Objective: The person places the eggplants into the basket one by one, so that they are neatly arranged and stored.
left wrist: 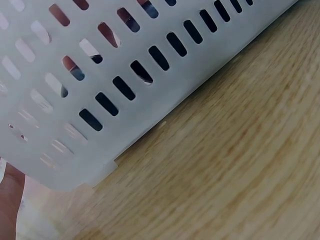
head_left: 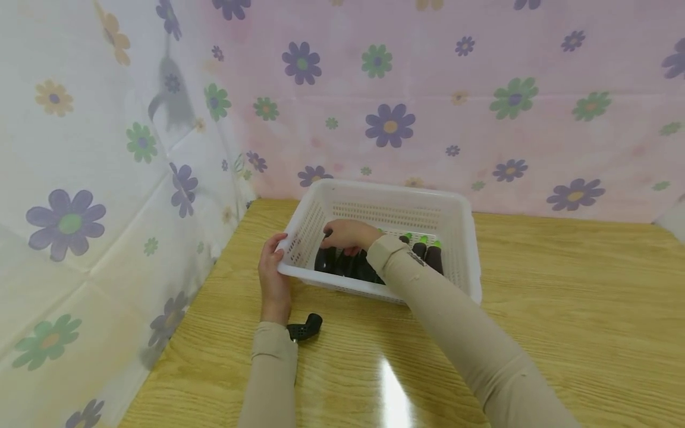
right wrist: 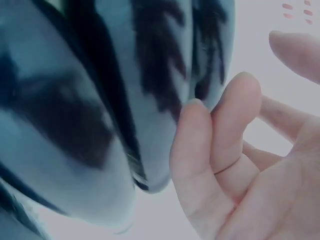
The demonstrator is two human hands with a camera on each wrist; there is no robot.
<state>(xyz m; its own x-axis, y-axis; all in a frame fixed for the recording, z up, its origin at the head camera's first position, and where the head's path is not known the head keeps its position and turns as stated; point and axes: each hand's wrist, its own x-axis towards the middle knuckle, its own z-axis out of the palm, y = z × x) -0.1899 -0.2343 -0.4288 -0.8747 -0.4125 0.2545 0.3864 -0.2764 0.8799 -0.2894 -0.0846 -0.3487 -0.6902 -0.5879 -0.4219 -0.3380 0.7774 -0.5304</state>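
Observation:
A white plastic basket with slotted walls holds several dark eggplants, some with bright green stem ends. My left hand grips the basket's left rim near the front corner. Part of that hand shows at the edge of the left wrist view, beside the slotted wall. Inside the basket, my right hand pinches the top end of the leftmost eggplant. Curled fingers appear close against glossy eggplants in the right wrist view. My right forearm hides part of the row.
The basket stands on a wood-grain table near its back edge. A flower-patterned curtain rises behind, and another lines the left side. A black angled device sits by my left wrist.

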